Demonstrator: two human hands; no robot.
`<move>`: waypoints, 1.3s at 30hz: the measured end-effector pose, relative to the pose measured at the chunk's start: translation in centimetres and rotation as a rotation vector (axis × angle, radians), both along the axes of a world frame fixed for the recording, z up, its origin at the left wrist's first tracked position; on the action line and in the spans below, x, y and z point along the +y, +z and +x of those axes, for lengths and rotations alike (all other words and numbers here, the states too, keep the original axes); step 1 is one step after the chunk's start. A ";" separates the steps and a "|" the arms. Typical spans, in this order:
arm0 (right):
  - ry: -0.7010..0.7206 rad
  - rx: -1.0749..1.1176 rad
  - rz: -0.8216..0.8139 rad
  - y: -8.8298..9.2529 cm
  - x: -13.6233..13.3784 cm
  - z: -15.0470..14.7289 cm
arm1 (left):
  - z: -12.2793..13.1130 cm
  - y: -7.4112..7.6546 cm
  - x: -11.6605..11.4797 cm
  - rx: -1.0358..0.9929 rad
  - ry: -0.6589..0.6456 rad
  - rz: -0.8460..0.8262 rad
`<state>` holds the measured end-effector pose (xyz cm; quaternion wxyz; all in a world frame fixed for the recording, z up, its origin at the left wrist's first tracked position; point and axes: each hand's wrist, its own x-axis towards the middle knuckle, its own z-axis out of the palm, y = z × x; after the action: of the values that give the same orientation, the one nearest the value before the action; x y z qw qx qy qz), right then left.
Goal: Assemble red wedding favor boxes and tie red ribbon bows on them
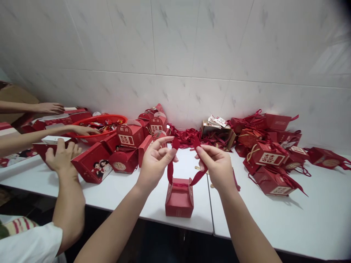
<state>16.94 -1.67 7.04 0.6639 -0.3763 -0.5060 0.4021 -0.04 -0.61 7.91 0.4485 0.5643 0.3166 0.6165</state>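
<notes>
Head view: from afar I see the left hand (pixel 157 161) pinching one end of the red ribbon (pixel 170 172) and the right hand (pixel 217 164) pinching the other, both raised above the red box (pixel 179 206), which sits upright near the front edge of the white table (pixel 123 193). I judge it partway finished: the ribbon appears threaded through the side flaps (pixel 169 189), but its ends are apart and unknotted. Ribboned boxes (pixel 274 180) lie piled at right, while the plainer boxes (pixel 129 136) at left show no bow I can make out.
</notes>
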 end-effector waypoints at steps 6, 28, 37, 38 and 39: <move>0.205 -0.230 0.097 0.0 -1.0 -1.2 | 0.3 0.2 -1.3 0.236 -0.083 -0.033; -0.160 -1.051 0.818 -3.3 0.3 0.6 | -1.9 -2.0 0.1 0.024 -0.302 -0.286; -0.357 -0.675 0.500 -7.3 -2.1 4.3 | -5.3 -5.6 -1.1 0.609 0.561 0.290; -0.393 -0.671 0.413 -8.6 -2.7 5.4 | -6.6 -6.7 -1.2 0.669 0.626 0.260; -0.436 -0.677 0.315 -10.1 -3.4 6.7 | -8.0 -8.1 -1.3 0.730 0.709 0.226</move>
<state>23.63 -5.04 -3.04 0.5790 -0.4791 -0.6592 0.0242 -8.06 -1.92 -0.22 0.0087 0.6456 0.5555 0.5240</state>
